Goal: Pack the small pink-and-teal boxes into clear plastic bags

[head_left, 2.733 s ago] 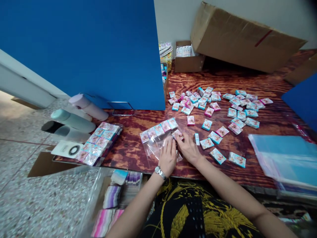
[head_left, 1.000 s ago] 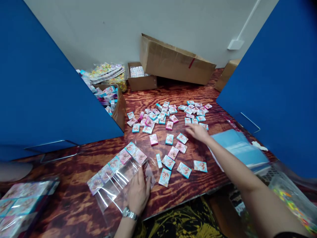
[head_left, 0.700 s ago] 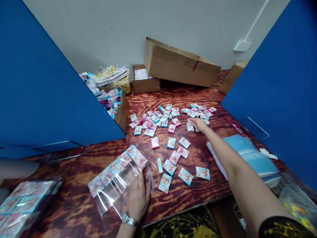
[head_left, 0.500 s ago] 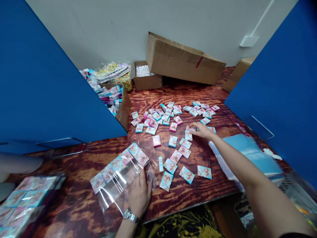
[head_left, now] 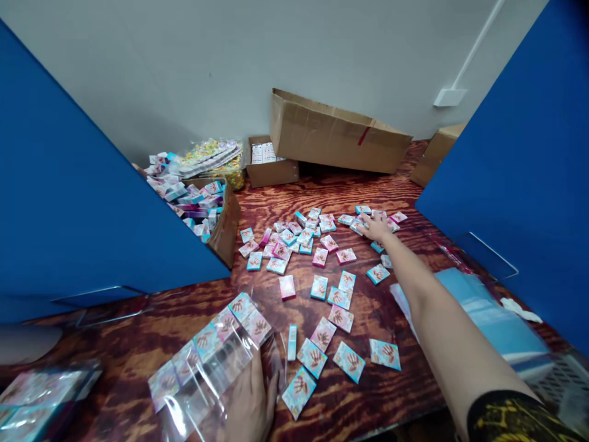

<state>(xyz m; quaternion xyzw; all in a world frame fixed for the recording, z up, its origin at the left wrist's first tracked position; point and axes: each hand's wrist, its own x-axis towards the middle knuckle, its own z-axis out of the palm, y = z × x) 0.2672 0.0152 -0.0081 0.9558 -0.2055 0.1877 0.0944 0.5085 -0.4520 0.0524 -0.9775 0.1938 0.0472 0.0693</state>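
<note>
My left hand [head_left: 251,393] lies flat on a clear plastic bag [head_left: 216,374] at the near left, fingers stretched out and thumb apart. Under the plastic, small boxes printed with a hand picture [head_left: 205,341] sit in a slanting row, with one more box [head_left: 256,326] beside the row's far end. Stretched far forward, my right hand [head_left: 376,228] is over a cluster of the same small boxes [head_left: 359,226], fingers spread. Its fingertips hide part of the boxes beneath, so I cannot tell whether they touch. A loose chain of boxes [head_left: 323,333] runs between my hands.
Blue panels [head_left: 92,202] stand on both sides. An open carton of small boxes [head_left: 225,224] is at the left. Behind are a smaller carton [head_left: 273,175] and a tilted cardboard box [head_left: 340,138]. Blue-white plastic sheets [head_left: 488,319] lie right; filled packs [head_left: 41,393] lie left.
My right hand has moved forward from the middle boxes to the far right cluster. The boxes it was at lie shifted. My left hand stays on the bag; the view has tilted up.
</note>
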